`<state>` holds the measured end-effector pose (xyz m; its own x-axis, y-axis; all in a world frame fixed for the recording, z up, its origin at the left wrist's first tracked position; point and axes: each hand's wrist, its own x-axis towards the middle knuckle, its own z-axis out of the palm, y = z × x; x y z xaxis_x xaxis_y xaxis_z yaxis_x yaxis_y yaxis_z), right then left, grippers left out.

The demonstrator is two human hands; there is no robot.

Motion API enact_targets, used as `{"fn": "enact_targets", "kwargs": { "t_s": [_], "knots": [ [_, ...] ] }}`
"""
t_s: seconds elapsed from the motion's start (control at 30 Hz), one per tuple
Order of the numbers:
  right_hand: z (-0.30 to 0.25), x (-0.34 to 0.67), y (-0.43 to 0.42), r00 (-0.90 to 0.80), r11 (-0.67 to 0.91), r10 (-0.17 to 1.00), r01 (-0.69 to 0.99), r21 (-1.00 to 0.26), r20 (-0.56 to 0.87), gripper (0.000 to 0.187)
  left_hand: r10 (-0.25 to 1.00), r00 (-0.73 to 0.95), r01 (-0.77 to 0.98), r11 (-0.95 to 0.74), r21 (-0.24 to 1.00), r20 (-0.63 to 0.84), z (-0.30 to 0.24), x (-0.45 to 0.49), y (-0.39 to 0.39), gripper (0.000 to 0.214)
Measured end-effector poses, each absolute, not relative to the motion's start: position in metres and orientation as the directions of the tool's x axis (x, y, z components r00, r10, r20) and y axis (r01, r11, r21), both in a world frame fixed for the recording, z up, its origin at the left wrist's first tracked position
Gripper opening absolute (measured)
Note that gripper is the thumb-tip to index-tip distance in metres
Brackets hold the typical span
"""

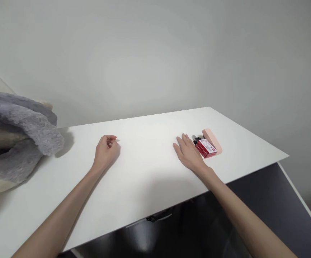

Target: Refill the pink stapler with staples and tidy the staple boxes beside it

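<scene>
My left hand (105, 150) rests on the white table (144, 172) near its middle, fingers curled loosely inward with nothing in them. My right hand (188, 152) lies flat on the table, fingers stretched out, just left of a small red box (206, 147). The box lies against a pink stapler (213, 140), and a dark metal part (195, 139) shows at the stapler's far end. Neither hand holds anything.
A grey fluffy plush heap (15, 139) lies on the table's left end. A plain pale wall stands behind the table. The table's near edge runs diagonally, with dark floor (265, 200) below at the right.
</scene>
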<state>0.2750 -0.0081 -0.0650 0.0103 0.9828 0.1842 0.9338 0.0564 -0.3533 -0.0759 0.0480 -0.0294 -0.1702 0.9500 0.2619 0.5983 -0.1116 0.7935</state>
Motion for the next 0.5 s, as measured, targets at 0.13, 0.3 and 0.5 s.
{"fn": "enact_targets", "kwargs": {
  "t_s": [0.13, 0.3, 0.5],
  "knots": [
    [-0.064, 0.272, -0.016, -0.075, 0.137, 0.98, 0.923, -0.359, 0.183, 0.066, 0.96, -0.106, 0.641, -0.132, 0.756, 0.258, -0.025, -0.07, 0.044, 0.021],
    [-0.067, 0.264, -0.028, -0.164, 0.219, 0.969, 0.916, -0.337, 0.184, 0.069, 0.967, 0.06, 0.696, -0.219, 0.683, 0.249, -0.019, -0.062, 0.033, 0.018],
    [-0.069, 0.259, -0.033, -0.162, 0.221, 0.966, 0.92, -0.323, 0.199, 0.063, 0.966, 0.174, 0.728, -0.256, 0.636, 0.19, -0.013, -0.054, 0.019, 0.021]
  ]
}}
